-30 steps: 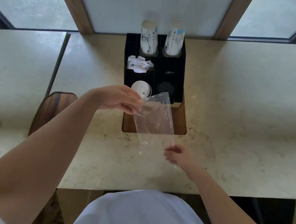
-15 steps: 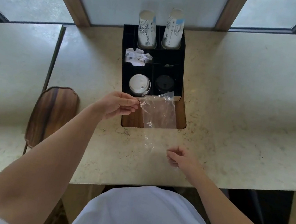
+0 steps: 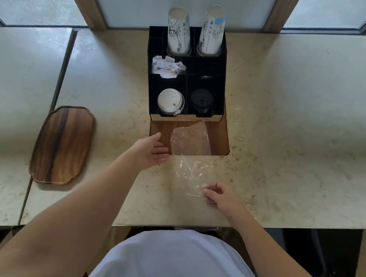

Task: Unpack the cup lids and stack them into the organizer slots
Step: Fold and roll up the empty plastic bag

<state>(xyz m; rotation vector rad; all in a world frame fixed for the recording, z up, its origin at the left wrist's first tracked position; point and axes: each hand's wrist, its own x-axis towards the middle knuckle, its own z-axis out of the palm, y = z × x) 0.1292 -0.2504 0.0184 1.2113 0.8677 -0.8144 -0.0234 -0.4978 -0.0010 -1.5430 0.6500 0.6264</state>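
Now the right hand [image 3: 223, 199] has its fingers [image 3: 211, 192] curled, pinching the near end of the clear bag [image 3: 190, 152] against the desk [image 3: 302, 137]. From that grip the bag runs toward 12 o'clock, its far end lying over the wood-lined recess [image 3: 219, 135] cut into the desk. At 10 o'clock from the right hand, the left hand [image 3: 151, 150] hovers open, fingers spread and straight, just beside the bag's left edge and holding nothing. Past the recess, at 12 o'clock, stands the black organizer [image 3: 220, 74]. Its near-left slot holds white lids [image 3: 170, 102]; its near-right slot holds black lids [image 3: 201, 100]. Crumpled paper [image 3: 167, 66] sits in a middle slot, and two cup stacks [image 3: 178, 32] rise at the back. A wooden tray [image 3: 63, 143] lies at 9 o'clock, well apart from the hands.
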